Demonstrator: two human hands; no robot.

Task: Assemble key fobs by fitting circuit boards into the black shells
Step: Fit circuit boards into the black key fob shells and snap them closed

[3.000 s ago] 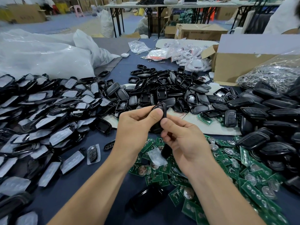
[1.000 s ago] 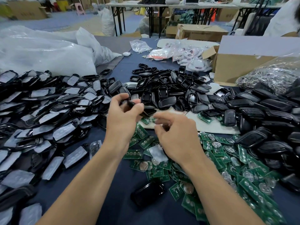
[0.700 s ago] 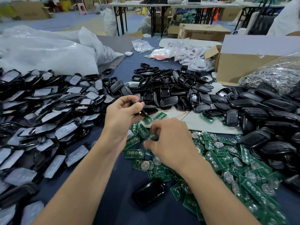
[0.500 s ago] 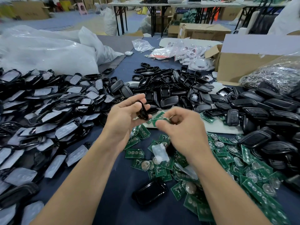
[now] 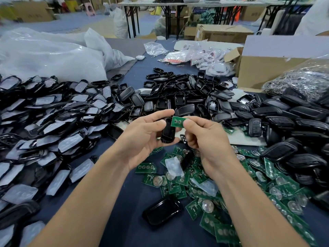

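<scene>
Aloft, my left hand [image 5: 140, 139]: I gripped the black shell [image 5: 168, 131], steadying it to take the board.
My right hand [image 5: 204, 141]: I pinched a green circuit board [image 5: 178, 122] beside its top, aligned for insertion.

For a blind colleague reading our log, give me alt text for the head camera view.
The left hand grips a black shell while the right hand pinches a green circuit board at its top end, above a blue table. Heaps of black shells and loose green boards lie around.
</scene>
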